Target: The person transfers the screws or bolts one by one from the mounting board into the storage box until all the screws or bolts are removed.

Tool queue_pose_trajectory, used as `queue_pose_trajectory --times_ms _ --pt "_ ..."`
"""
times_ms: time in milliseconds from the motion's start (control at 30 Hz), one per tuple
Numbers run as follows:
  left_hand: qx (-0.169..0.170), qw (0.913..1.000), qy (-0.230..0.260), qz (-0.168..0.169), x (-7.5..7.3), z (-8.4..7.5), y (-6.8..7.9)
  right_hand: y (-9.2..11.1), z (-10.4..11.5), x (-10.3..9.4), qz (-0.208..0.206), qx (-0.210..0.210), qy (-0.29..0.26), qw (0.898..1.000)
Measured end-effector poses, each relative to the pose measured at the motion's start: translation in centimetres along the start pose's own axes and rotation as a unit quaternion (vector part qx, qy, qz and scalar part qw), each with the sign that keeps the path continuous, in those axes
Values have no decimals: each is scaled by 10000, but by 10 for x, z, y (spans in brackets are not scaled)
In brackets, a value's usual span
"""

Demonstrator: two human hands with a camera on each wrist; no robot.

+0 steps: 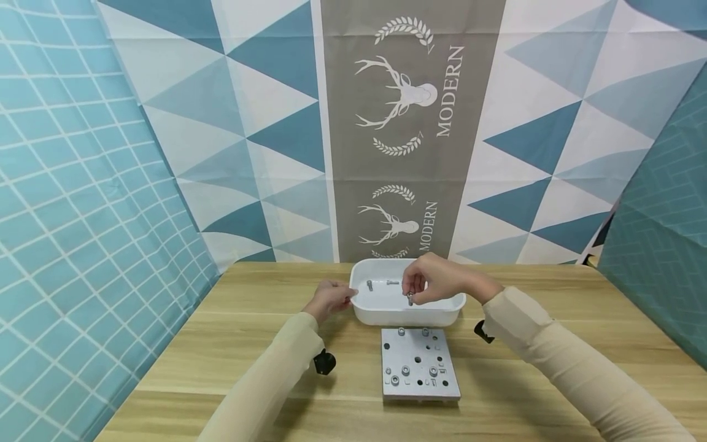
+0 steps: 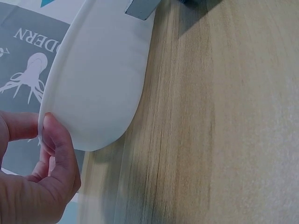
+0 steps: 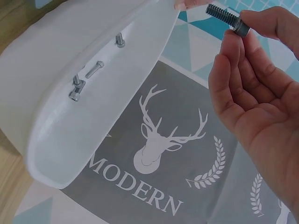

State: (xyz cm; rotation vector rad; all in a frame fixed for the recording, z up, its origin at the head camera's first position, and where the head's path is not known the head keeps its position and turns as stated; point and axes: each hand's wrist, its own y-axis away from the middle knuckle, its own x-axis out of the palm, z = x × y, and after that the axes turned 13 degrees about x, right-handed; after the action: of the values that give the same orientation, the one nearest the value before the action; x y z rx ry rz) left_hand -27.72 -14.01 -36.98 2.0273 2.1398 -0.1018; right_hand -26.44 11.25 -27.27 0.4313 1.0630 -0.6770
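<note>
My right hand (image 1: 437,279) is above a white plastic tray (image 1: 405,318), pinching a socket-head bolt (image 3: 229,18) by its head between thumb and fingertips. In the right wrist view the bolt's threaded end points away from the palm. My left hand (image 1: 330,298) pinches the tray's left rim between thumb and index finger, as the left wrist view shows. Loose bolts (image 3: 95,69) lie inside the tray. Nearer to me, a metal plate (image 1: 411,353) with holes lies on the table, and several bolts (image 1: 405,371) are seated in it.
The wooden table (image 1: 248,368) extends around the tray and plate. Patterned cloth (image 1: 276,123) hangs just behind the table, with blue grid-patterned cloth (image 1: 66,215) on the left. Black wrist devices (image 1: 324,362) project from both sleeves.
</note>
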Motion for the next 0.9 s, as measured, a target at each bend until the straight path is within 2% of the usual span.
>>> queue_pose_trajectory --times_ms 433,667,900 --pt "50 10000 -68 17 -1 -1 1 -12 -6 -6 3 24 96 10000" --pt "62 10000 -64 -12 -1 0 1 -19 -14 -6 28 250 24 9997" --pt "71 10000 -33 -2 -1 3 0 -24 -19 -4 25 249 77 9997"
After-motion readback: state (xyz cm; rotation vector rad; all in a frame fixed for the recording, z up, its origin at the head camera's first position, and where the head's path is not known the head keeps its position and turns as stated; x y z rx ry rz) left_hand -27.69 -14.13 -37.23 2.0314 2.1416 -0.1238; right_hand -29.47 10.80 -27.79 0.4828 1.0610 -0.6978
